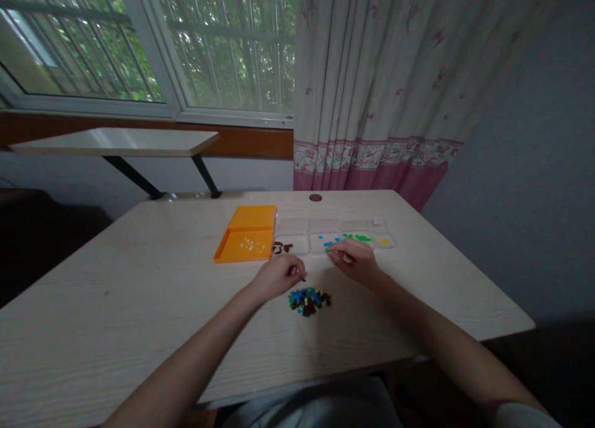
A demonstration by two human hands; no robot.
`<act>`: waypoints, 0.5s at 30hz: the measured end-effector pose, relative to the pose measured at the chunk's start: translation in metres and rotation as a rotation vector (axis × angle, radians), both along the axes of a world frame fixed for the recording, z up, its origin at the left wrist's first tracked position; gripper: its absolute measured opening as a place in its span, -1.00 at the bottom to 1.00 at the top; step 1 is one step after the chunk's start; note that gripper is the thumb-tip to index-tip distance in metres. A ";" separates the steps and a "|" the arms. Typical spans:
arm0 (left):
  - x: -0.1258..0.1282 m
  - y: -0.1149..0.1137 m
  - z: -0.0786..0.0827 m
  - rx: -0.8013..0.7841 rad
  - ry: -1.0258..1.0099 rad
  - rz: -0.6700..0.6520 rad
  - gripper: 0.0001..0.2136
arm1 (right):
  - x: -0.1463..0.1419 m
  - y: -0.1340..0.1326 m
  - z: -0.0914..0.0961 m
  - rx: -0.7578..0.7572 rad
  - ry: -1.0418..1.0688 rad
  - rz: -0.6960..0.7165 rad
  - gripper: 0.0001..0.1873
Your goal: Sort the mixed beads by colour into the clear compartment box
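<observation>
So our left hand (277,275) was curled, pinching a tiny dark piece (304,280). The roundish mini-brick pile (308,301) sat just on our side of it, slightly right. Our right hand (357,259), farther from the pile, pinched a green brick (327,250) by the clear tray (300,243).

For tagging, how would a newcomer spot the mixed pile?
On the pale table, find the left hand. Below and right of it, the mixed pile heaps blue, green and brown pieces together, unlike the separate groups in the clear tray.

A flowered curtain (372,80) hangs beside a window (227,49), right of a raised shelf (116,141).
</observation>
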State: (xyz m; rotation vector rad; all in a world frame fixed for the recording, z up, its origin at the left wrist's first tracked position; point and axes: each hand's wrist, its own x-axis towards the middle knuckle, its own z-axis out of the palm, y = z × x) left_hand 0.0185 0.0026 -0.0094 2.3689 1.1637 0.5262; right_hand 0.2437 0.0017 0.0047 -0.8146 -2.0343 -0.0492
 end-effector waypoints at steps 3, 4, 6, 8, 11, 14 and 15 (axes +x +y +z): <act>-0.004 0.000 0.001 0.030 -0.020 -0.050 -0.82 | 0.018 0.012 0.004 -0.098 -0.100 -0.120 -0.84; -0.006 0.001 0.002 0.040 -0.029 -0.082 -0.82 | 0.026 0.018 0.005 -0.152 -0.136 -0.183 -0.83; -0.008 0.001 0.004 0.051 -0.046 -0.148 -0.83 | 0.042 0.028 0.007 -0.259 -0.202 -0.320 -0.81; -0.009 0.000 0.007 0.048 -0.048 -0.190 -0.83 | 0.056 0.036 0.007 -0.346 -0.267 -0.433 -0.81; -0.010 0.000 0.008 0.052 -0.030 -0.208 -0.82 | 0.067 0.042 0.005 -0.442 -0.361 -0.524 -0.80; -0.010 -0.001 0.006 0.071 -0.013 -0.206 -0.83 | 0.068 0.043 0.002 -0.487 -0.401 -0.584 -0.77; -0.010 -0.001 0.006 0.077 -0.008 -0.204 -0.83 | 0.067 0.043 0.001 -0.492 -0.398 -0.606 -0.76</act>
